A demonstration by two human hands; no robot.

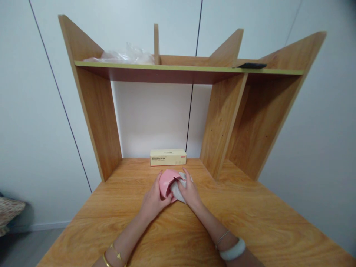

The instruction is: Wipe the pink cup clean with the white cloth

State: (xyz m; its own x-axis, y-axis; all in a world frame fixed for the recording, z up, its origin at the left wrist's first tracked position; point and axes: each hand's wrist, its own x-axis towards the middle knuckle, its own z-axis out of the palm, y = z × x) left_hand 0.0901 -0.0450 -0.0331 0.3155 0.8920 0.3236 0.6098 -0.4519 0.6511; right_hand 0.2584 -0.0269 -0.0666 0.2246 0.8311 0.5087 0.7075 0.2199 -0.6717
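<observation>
Above the middle of the desk, my left hand is closed round a smooth pink pouch-like item, with the thumb along its lower edge. The item's opening faces right and shows a dark inside. My right hand grips a whitish crumpled cloth or tissue at that opening. Part of the white piece lies inside or against the pink rim; I cannot tell which. The fingers hide much of both things.
A long cream box with printed lettering stands at the back of the wooden desk. Above is a shelf holding a clear plastic bag and a flat dark object. Upright panels stand at both sides.
</observation>
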